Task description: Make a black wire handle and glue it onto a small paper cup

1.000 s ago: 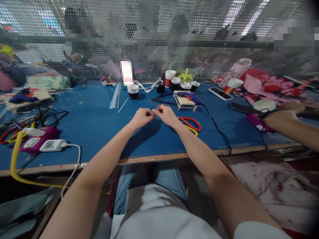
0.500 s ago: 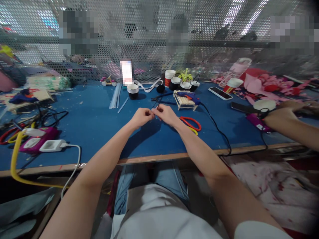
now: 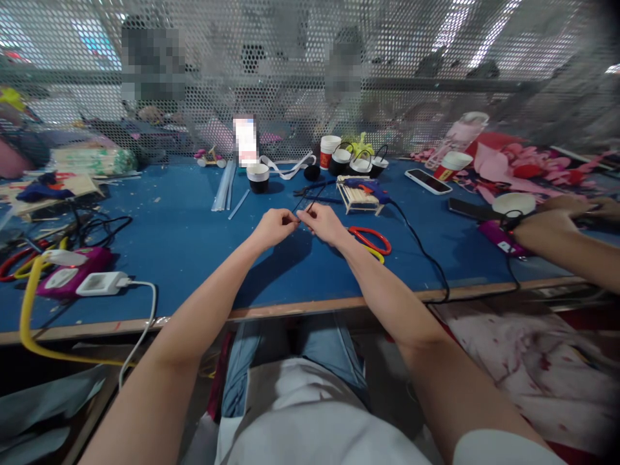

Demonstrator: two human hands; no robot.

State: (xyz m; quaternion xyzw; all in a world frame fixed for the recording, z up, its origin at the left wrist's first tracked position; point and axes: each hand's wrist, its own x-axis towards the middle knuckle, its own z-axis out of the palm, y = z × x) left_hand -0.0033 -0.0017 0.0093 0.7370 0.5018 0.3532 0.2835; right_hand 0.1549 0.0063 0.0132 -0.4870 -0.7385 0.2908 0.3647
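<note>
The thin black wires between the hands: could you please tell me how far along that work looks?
Done: a stick frame stands finished-looking beyond the hands, beside the glue gun. In hand: left hand and right hand meet fingertip to fingertip, pinching thin black wires whose ends stick up. Left: the wires are not fixed to anything visible, and whether they are joined cannot be told.

Open lane along the front edge, clutter toward the back and sides

The blue tabletop [image 3: 194,258] lies bare between the power strips [image 3: 77,279] at the left front edge and the scissors [image 3: 371,241]; cups [image 3: 258,177], a stick frame [image 3: 357,194] and a black cable [image 3: 426,255] crowd the back and right.
</note>
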